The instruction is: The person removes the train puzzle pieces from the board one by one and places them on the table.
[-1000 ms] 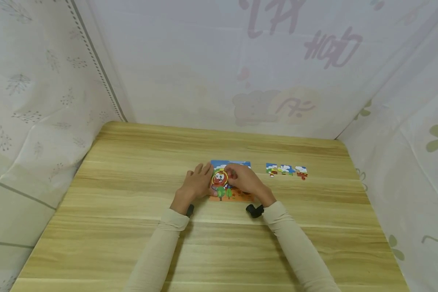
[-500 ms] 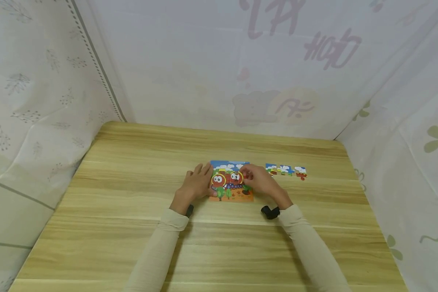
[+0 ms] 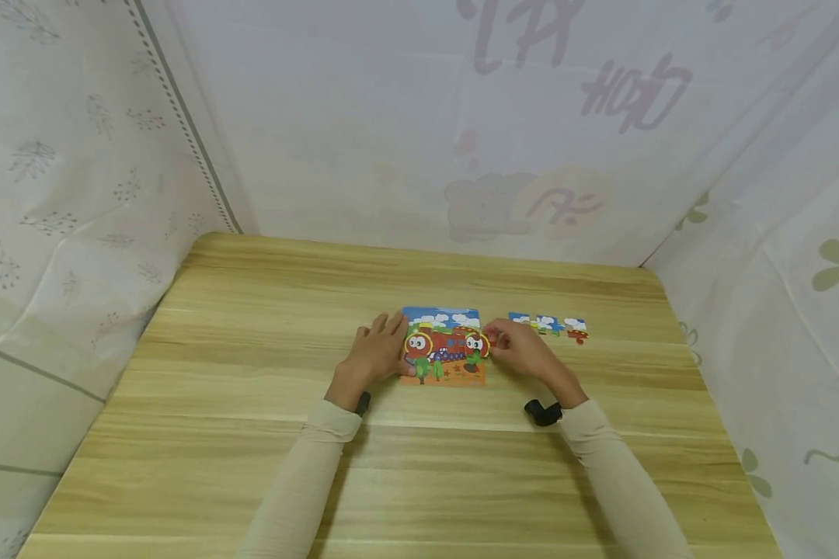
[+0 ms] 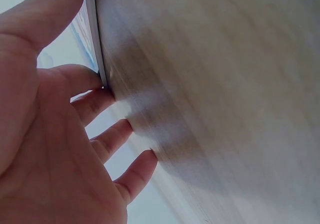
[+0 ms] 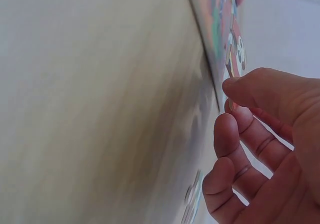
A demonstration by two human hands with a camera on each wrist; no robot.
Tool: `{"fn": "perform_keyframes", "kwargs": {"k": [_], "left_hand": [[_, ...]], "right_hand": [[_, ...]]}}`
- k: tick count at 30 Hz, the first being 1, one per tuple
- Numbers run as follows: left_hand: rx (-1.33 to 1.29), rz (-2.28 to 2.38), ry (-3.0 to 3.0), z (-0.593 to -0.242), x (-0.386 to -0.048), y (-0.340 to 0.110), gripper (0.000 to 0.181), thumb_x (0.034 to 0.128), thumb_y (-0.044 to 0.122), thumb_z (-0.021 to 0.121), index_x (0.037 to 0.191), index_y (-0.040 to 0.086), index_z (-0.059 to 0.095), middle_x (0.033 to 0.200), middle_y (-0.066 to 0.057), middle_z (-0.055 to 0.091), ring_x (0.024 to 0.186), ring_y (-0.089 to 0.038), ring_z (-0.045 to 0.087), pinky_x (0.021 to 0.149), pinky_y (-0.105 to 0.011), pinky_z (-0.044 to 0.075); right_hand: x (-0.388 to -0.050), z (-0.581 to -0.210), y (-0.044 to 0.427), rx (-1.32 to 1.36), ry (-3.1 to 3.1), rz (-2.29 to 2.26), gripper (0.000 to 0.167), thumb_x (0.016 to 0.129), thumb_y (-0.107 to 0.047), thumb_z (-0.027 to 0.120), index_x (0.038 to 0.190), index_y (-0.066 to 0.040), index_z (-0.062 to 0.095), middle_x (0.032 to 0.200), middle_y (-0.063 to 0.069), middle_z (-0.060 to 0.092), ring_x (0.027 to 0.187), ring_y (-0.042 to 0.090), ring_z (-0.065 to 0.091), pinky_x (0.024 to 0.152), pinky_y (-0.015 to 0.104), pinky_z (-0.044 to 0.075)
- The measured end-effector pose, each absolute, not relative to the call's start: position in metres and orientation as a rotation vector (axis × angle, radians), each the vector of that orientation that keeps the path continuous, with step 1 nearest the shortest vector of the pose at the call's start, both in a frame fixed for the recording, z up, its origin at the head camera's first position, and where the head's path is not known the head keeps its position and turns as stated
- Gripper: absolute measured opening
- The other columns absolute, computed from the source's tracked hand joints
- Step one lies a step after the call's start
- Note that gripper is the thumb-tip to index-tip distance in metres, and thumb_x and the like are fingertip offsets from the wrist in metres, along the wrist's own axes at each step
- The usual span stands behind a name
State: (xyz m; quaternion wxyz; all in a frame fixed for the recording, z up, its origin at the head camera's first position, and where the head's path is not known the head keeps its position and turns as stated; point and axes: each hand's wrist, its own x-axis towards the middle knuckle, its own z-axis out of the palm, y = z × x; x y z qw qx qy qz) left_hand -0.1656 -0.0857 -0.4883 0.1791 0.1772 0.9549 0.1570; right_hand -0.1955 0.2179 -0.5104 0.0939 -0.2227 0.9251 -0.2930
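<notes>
One table [image 3: 419,497] bears one board [image 3: 436,381], lying flat, and two hands work at it. The left hand [image 3: 375,351] sits at the board's 9 o'clock side with its fingers spread wide, the thumb over the board's face and one fingertip at its edge. The right hand [image 3: 526,351], on the 3 o'clock side, is narrow, pinching one piece [image 3: 476,343] between thumb and fingers; two eyes are printed on it. That one piece is over the board's 3 o'clock edge; whether it touches the board, I cannot tell. Three loose pieces [image 3: 548,324] lie in one row on the table, just before 3 o'clock from the board; the right hand hides part of one. Two pale sleeves [image 3: 301,466] reach in from 5 and 7 o'clock, one black device [image 3: 544,414] at each wrist
</notes>
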Motion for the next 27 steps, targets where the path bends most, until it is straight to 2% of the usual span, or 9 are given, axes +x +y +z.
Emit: {"fn": "perform_keyframes", "kwargs": {"k": [18, 27], "left_hand": [[0.472, 0.434, 2.677, -0.488, -0.166, -0.085, 0.099, 0.0879, 0.048, 0.069, 0.159, 0.004, 0.015, 0.167, -0.012, 0.010, 0.152, -0.036, 0.010, 0.114, -0.056, 0.024], [0.466, 0.411, 2.671, -0.488, -0.166, -0.085, 0.099, 0.0884, 0.048, 0.069, 0.159, 0.005, 0.014, 0.167, -0.011, 0.009, 0.153, -0.036, 0.008, 0.114, -0.056, 0.023]], "right_hand": [[-0.188, -0.513, 0.266, -0.669, 2.734, -0.922, 0.024, 0.085, 0.004, 0.066, 0.108, -0.004, 0.067, 0.090, 0.003, 0.063, 0.081, 0.015, 0.062, 0.072, 0.030, 0.051], [-0.186, -0.514, 0.285, -0.581, 2.762, -0.904, 0.027, 0.086, 0.000, 0.068, 0.113, -0.003, 0.067, 0.093, 0.006, 0.066, 0.083, 0.019, 0.061, 0.074, 0.033, 0.050]]}}
